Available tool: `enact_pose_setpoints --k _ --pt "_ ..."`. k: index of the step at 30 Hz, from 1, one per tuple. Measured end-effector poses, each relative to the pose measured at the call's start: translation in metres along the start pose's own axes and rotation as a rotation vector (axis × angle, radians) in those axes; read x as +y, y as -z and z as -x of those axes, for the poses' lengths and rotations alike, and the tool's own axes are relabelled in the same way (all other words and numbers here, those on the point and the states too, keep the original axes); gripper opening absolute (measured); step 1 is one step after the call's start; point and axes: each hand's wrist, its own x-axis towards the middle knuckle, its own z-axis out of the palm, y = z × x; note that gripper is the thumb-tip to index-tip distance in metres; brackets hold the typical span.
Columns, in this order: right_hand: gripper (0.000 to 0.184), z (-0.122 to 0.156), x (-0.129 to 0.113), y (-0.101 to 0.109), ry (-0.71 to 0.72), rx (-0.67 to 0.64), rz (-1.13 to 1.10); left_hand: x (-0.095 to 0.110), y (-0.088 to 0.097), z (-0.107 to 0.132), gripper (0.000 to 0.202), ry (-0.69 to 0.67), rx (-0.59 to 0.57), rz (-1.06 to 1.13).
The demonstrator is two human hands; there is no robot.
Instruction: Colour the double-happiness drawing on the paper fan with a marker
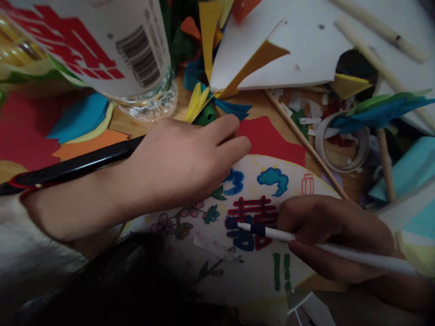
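Head view: a white rounded paper sheet (238, 283) lies on a wooden tabletop (258, 104), its upper edge tucked against a cut red paper piece (270, 140). The right hand (329, 235) is closed around a white marker pen (272, 233) with a dark blue band, gripping it near the tip, and the tip touches a dark blue painted shape (243, 240) on the sheet. The left hand (180, 163) holds nothing that can be seen. It lies relaxed, with its fingers loosely curved and just overlapping the sheet's upper edge and the red piece, while a black marker (73, 164) lies beneath the wrist. Much of the sheet already carries colour: blue clouds (273, 179), a red double-happiness character (253, 210), pink blossoms (180, 222) with green leaves, and two green strokes (281, 271). A small red lantern (307, 184) shows only as an outline, and pale bare patches remain around the drawings. Dark hair (102, 276) hides the sheet's lower left. Beyond it stand a plastic bottle (136, 50), a roll of tape (340, 147) and a wooden stick (302, 140), among coloured paper scraps.
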Motion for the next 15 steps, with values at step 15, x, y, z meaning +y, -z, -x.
enact_pose_setpoints --k 15 --pt "0.019 -0.0005 0.0004 -0.0020 -0.010 0.029 0.011 0.0001 0.0009 -0.0016 0.029 0.006 -0.011 -0.001"
